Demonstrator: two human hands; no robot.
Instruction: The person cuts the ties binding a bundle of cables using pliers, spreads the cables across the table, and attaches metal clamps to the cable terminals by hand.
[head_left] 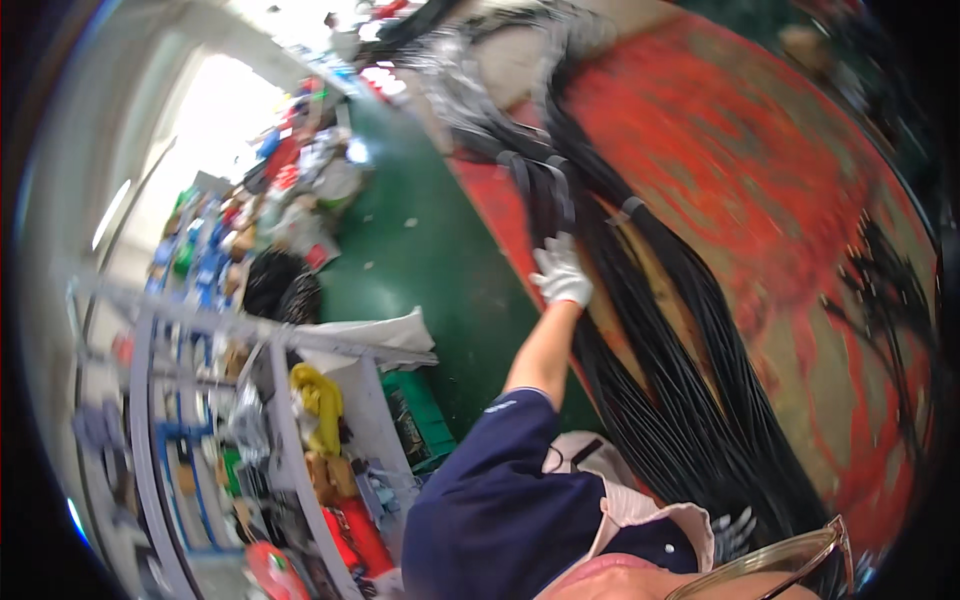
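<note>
Surface (800,180): large, worn red top with yellowish bare patches, filling the right half of the view; its left edge borders a green floor (420,260).

Cable bundle (680,400): long mass of thin black cables lying lengthwise along the left side of the surface, fanning wider toward the near edge. At the far end the strands draw together, and black bands (545,185) wrap them there. Beyond that, silvery grey cable or wrapping (460,80) piles at the far left corner; blurred, so its kind is unclear. A few loose black strands (890,300) lie near the right edge, well apart from the main bundle.

Shelving (200,400): grey metal racks left of the floor, crowded with small coloured items; a yellow object (322,400) and a green crate (420,415) sit at the near end. White sheet (385,335) drapes over the rack top.

Person: dark blue short sleeve (500,490), arm stretched out over the left edge of the surface.

Left hand (560,270): white glove, laid on the bundle just below the banded section, fingers curled over the strands. Whether they clamp fully around cannot be told.

Right hand (735,530): white dotted glove, only partly seen at the near edge, pressed into the cables. Whether its fingers are together or apart cannot be told.
</note>
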